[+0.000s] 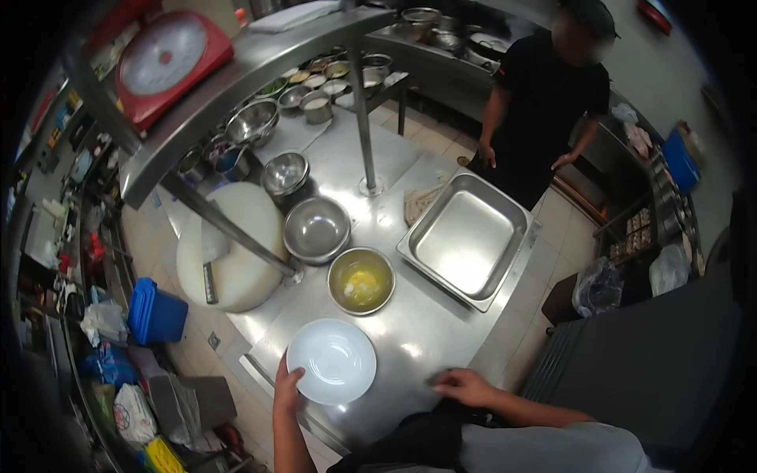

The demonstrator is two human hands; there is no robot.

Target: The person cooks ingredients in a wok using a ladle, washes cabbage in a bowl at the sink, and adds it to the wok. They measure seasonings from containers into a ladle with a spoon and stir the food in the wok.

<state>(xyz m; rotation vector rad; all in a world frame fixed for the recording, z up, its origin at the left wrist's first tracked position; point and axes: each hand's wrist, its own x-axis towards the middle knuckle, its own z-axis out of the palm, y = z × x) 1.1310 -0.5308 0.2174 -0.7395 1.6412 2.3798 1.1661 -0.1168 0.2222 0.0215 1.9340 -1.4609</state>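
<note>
My left hand (290,386) grips the left rim of a white plate (335,363), its thumb over the edge. Over the steel table's near side is my right hand (467,389), its fingers curled together and slightly blurred. A dark spot shows at those fingertips, but I cannot make out what it is. Just beyond the plate stands a metal bowl (336,298) holding a yellow liquid with paler lumps, perhaps egg (364,282). Another steel bowl (317,229), with nothing visible inside, sits behind it to the left.
A deep steel pan (467,236) lies at the right, beside a cloth (421,203). A cleaver (211,260) rests on a thick round chopping block (244,272). Shelf posts (363,126) rise from the table (410,331). A person in black (544,102) stands beyond the pan.
</note>
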